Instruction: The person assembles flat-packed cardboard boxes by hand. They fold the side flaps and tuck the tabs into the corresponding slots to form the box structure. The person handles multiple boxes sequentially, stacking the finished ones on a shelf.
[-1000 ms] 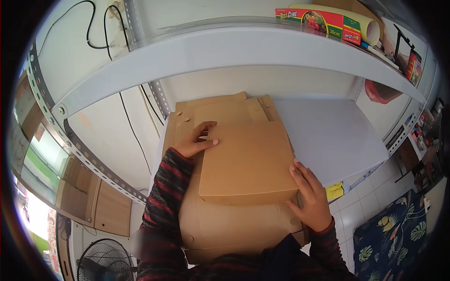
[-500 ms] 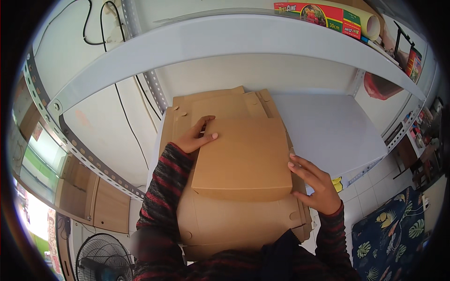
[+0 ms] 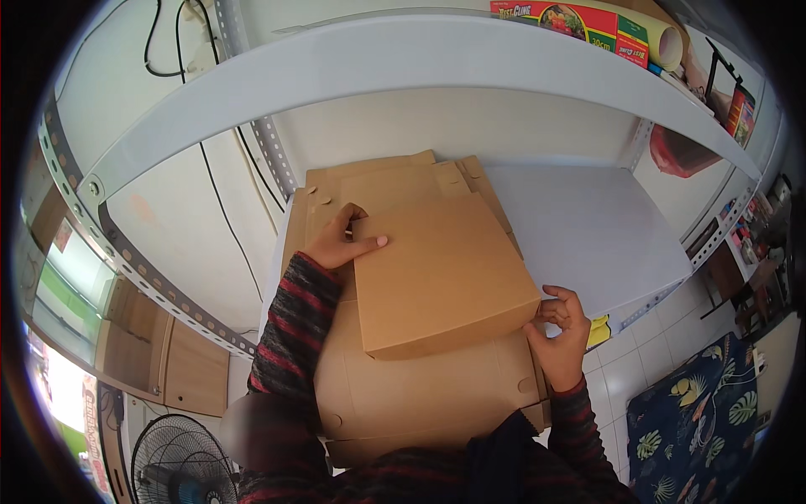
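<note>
The box (image 3: pixel 445 273) lies askew atop flattened cardboard (image 3: pixel 424 391), near edge slanting away rightward, long axis unclear; left hand (image 3: pixel 337 244) grasping its left side, right hand (image 3: pixel 564 336) at its near-right corner, grip unclear.

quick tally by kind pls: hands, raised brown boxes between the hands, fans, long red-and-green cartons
Hands: 2 (left hand, right hand)
Raised brown box: 1
Fan: 1
Long red-and-green carton: 1
Total: 5
</note>
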A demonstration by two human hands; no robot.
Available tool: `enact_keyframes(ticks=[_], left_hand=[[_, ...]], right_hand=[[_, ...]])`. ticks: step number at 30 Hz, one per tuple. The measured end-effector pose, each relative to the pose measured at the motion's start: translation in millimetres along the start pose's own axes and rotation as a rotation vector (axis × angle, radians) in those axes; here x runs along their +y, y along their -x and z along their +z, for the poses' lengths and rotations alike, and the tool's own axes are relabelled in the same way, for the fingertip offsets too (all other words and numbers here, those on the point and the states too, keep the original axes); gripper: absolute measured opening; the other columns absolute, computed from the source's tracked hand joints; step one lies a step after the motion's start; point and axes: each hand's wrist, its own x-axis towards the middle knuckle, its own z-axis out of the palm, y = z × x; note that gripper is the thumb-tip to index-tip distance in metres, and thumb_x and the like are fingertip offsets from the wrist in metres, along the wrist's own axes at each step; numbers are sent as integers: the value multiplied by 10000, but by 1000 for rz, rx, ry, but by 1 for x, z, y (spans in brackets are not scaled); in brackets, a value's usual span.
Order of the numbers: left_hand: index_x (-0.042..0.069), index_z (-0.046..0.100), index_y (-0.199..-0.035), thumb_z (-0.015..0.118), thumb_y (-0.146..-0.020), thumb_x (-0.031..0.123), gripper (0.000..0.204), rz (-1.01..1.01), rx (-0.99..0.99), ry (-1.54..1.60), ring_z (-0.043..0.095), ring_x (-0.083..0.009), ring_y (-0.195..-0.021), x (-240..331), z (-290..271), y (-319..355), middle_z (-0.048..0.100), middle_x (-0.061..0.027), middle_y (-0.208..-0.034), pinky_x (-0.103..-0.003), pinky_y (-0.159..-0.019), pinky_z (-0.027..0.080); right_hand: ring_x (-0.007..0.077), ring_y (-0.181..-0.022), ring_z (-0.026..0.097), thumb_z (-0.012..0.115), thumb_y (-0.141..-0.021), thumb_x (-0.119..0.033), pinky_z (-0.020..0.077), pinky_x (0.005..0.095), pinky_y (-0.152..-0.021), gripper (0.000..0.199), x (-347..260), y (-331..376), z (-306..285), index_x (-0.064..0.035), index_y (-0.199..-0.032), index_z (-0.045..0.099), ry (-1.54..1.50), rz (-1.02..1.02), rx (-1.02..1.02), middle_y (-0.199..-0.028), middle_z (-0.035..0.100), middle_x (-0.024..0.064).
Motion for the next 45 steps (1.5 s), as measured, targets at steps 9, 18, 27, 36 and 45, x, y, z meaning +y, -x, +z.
enact_keyframes(ticks=[9,18,27,36,45], left_hand=[[-22,521,-1161,825,-709,453,723,-34,6,-38,606,-249,-959,11,2,3,627,-160,-1032,-355,-862,485],[20,591,-1144,838,-700,232,551,386,135,-215,606,-276,-1034,29,-2,6,629,-131,-1078,-391,-936,462],[27,414,-1399,794,-697,164,810,656,-107,-784,440,-404,-1301,182,80,88,478,-213,-1379,-474,-1084,354],[24,333,-1454,770,-679,135,896,600,-125,-731,431,-408,-1321,159,101,77,398,-229,-1462,-495,-1048,419],[24,368,-1435,828,-622,137,941,577,-150,-617,444,-365,-1321,160,87,74,427,-204,-1448,-477,-1047,426]], right_hand=[[218,-747,715,728,-721,55,550,283,-715,450,6,11,9,4,-1130,550,104,-159,121,-794,708,121],[213,-743,710,749,-704,44,540,283,-679,340,16,5,15,16,-1008,601,-32,-143,109,-787,695,127],[225,-746,705,755,-746,15,537,293,-661,158,24,2,16,30,-878,670,-88,-147,64,-820,700,135],[285,-788,704,765,-754,-29,553,331,-689,162,29,3,14,18,-889,691,-31,-309,83,-905,715,158],[289,-782,699,766,-756,-52,551,339,-665,143,22,2,9,6,-865,695,-9,-376,34,-906,715,147]])
